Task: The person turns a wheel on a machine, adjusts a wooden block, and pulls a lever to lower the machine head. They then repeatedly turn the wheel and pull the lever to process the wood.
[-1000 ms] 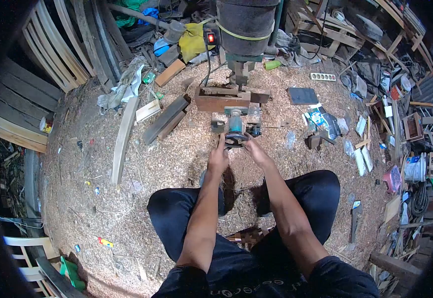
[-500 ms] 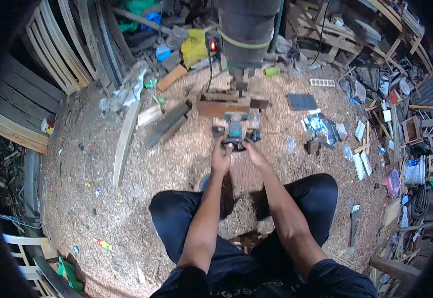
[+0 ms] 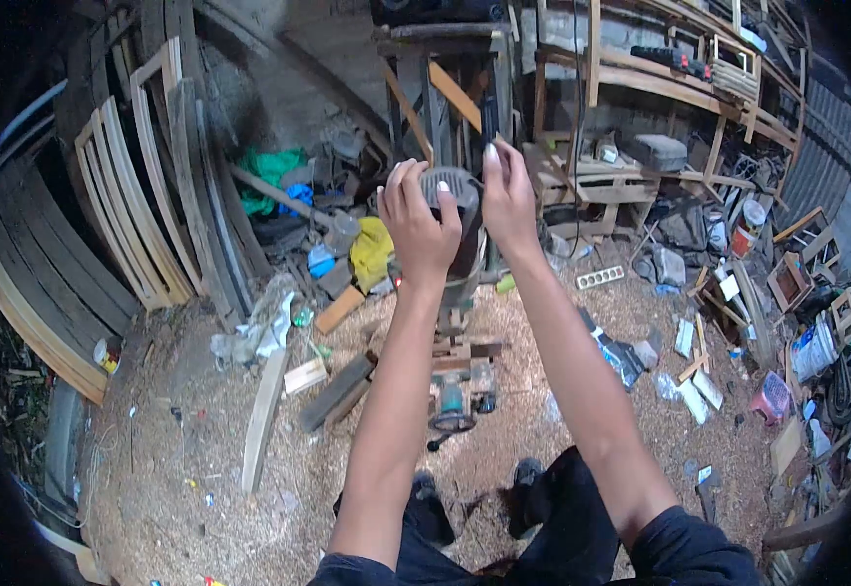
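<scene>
Up near head height, the left hand (image 3: pixel 418 227) wraps its fingers around the dark, rounded grey top of a tall machine (image 3: pixel 450 190). Beside it, the right hand (image 3: pixel 507 200) touches the same top, fingers loosely apart. Below, a teal router (image 3: pixel 453 402) lies on the sawdust floor (image 3: pixel 201 430).

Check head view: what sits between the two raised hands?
In the head view, the grey top of the dark upright machine sits between them: the left hand wraps it, the right hand is at its other side.

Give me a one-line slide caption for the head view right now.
Both hands raised to the dark machine top: left hand gripping it, right hand beside it, above a sawdust-strewn floor.
</scene>
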The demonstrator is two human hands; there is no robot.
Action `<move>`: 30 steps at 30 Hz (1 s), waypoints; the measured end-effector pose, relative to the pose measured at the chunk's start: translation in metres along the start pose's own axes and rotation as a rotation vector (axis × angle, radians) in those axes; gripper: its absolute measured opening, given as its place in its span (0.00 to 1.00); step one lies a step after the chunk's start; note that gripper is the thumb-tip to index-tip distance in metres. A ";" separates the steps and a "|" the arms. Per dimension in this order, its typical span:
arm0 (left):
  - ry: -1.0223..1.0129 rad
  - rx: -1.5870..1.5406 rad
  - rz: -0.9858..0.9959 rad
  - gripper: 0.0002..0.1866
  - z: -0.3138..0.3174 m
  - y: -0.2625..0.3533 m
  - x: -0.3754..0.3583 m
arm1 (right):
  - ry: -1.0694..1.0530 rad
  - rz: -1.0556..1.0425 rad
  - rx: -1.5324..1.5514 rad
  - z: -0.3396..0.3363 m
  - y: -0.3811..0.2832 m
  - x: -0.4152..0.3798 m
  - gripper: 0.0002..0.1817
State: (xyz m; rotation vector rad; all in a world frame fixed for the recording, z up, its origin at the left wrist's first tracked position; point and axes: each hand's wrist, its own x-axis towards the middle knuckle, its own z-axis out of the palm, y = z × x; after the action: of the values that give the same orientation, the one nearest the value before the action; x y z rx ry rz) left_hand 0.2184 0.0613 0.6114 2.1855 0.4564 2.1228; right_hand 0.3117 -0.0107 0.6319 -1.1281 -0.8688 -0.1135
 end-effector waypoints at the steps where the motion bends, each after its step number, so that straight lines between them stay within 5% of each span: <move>1: 0.011 0.003 -0.037 0.17 0.009 -0.002 0.005 | 0.040 -0.021 -0.057 0.009 0.026 0.033 0.28; 4: 0.056 0.027 -0.092 0.15 0.028 -0.012 0.000 | 0.078 -0.156 -0.318 0.022 0.068 0.106 0.39; 9: 0.050 0.055 -0.067 0.16 0.030 -0.015 -0.004 | -0.024 0.169 -0.370 0.035 0.100 0.173 0.52; 14: 0.059 0.032 -0.064 0.17 0.029 -0.014 -0.004 | 0.313 0.189 -0.251 0.041 0.074 0.144 0.42; 23: 0.072 0.085 -0.040 0.14 0.032 -0.023 -0.018 | 0.210 0.121 0.174 0.010 0.032 0.052 0.17; 30: 0.086 0.045 -0.029 0.12 0.033 -0.024 -0.022 | 0.177 0.093 0.258 -0.005 0.008 0.002 0.22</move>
State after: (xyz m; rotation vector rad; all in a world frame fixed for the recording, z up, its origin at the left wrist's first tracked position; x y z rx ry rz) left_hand 0.2465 0.0845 0.5828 2.1039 0.5436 2.2191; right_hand 0.3196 -0.0104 0.6267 -0.9000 -0.6516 -0.0222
